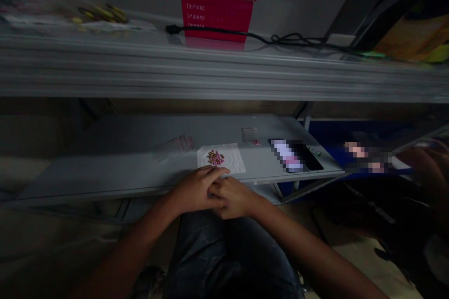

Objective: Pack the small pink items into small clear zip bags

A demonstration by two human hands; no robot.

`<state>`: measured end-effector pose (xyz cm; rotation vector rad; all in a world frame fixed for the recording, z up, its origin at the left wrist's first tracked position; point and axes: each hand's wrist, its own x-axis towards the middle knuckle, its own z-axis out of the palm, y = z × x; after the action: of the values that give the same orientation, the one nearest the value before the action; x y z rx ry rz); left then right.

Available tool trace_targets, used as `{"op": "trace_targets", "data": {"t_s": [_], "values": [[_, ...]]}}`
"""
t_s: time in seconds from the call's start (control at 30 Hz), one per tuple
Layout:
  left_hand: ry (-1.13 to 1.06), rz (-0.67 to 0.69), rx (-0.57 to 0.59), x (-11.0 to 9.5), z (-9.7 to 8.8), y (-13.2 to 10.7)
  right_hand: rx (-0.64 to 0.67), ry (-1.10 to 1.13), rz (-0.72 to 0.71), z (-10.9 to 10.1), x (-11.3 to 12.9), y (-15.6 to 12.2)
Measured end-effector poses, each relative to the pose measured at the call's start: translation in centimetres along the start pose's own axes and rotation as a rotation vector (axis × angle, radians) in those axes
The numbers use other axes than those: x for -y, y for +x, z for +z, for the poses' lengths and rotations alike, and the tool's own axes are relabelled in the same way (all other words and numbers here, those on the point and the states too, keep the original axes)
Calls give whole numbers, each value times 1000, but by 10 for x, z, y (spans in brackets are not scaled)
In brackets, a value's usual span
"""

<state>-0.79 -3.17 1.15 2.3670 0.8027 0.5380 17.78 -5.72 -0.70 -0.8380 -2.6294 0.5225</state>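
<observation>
Under a shelf (140, 67) in dim light, the gray tabletop (122, 149) carries pink pieces (216, 159) on white paper (236, 160); left hand (199, 190) and right hand (238, 197) overlap, each grip's closure unclear.
</observation>
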Motion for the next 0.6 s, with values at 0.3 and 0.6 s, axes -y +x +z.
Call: {"op": "trace_targets", "data": {"t_s": [0.3,0.6], "values": [[-242,-108,114,4,-1,-17,-8,-2,15,-13,17,-27],[-278,-101,-28,-9,5,-21,-59,48,18,-11,15,-29]]}}
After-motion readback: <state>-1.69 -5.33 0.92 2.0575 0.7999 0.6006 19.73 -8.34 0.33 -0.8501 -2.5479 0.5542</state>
